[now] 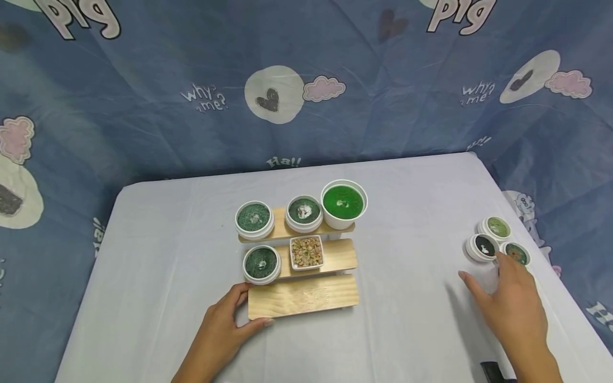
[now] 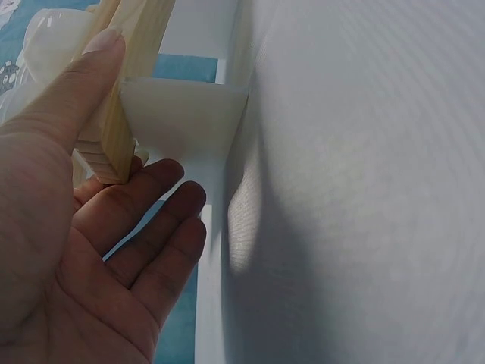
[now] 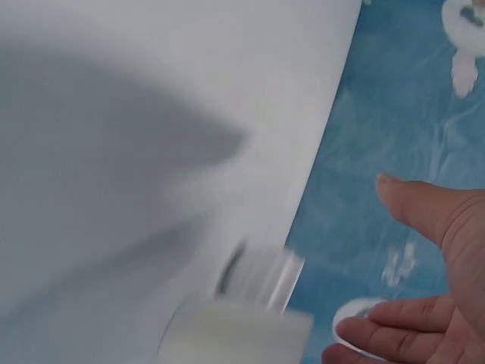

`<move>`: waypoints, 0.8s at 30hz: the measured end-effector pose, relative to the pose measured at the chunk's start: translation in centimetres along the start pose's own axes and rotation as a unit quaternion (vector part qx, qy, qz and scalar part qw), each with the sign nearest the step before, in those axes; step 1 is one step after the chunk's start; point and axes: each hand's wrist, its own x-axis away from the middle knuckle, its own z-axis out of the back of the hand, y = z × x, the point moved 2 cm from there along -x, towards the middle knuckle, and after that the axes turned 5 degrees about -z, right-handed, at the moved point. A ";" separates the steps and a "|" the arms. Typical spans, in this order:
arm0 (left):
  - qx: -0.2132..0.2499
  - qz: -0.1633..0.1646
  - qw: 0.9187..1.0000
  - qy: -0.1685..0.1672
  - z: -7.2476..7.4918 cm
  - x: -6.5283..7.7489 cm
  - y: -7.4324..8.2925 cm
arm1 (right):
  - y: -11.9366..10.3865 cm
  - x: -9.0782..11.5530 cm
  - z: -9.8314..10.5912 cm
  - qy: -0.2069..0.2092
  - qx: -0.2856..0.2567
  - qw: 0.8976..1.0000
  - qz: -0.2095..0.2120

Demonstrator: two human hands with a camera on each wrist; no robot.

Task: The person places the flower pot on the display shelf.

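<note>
My left hand [image 1: 224, 325] grips the left end of the lowest step of a three-tier wooden display stand [image 1: 306, 295]. In the left wrist view its thumb lies along the wooden board [image 2: 135, 91], with the index finger behind. On the upper steps stand round white tubs with dark green contents [image 1: 261, 262], a larger white cup of bright green [image 1: 342, 203] and a square white dish of tan bits [image 1: 306, 252]. My right hand [image 1: 519, 306] reaches over a cluster of three small tubs [image 1: 482, 248], fingertips at the nearest ones, thumb spread apart.
White cloth [image 1: 407, 330] covers the table, and the cluster of tubs sits near its right edge. A blue printed curtain [image 1: 215, 138] hangs behind and along both sides. A small black object [image 1: 492, 371] lies by the right forearm at the front.
</note>
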 end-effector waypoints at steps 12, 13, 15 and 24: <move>0.001 -0.002 1.000 0.003 -0.1 0.0 -0.1 | 4.9 -1.8 0.9 -0.056 0.061 0.987 -0.137; 0.001 -0.001 1.000 0.002 -0.1 0.0 -0.1 | 5.2 -1.9 0.9 -0.066 0.063 0.985 -0.147; -0.001 0.000 1.000 0.002 -0.1 0.1 -0.1 | 5.5 -2.0 0.8 -0.079 0.061 0.982 -0.158; -0.004 0.000 1.000 0.001 0.0 0.0 -0.1 | 6.1 -2.4 0.1 -0.099 0.049 0.979 -0.169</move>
